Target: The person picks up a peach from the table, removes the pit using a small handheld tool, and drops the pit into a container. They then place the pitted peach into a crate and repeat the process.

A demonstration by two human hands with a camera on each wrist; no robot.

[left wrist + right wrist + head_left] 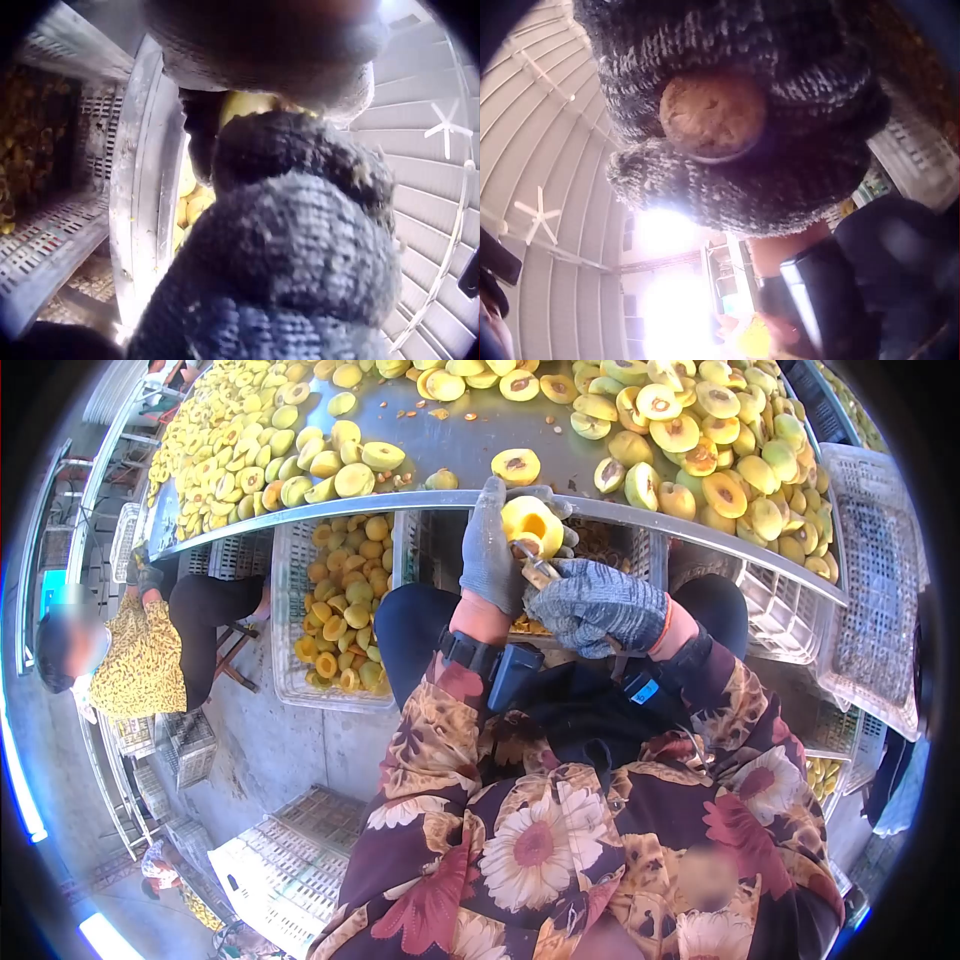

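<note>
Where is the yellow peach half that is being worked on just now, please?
In the head view, the yellow peach half sits centre frame at the metal table's edge, held in the grey-gloved left hand, just above the gloved right hand.

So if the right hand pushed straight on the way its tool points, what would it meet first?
Most likely the yellow peach half held by the grey-gloved left hand: the right hand aims its small metal tool into it, apparently already touching, though depth is unclear.

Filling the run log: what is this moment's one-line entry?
left hand: holds peach half | right hand: grips pitting tool in it | table edge
</note>
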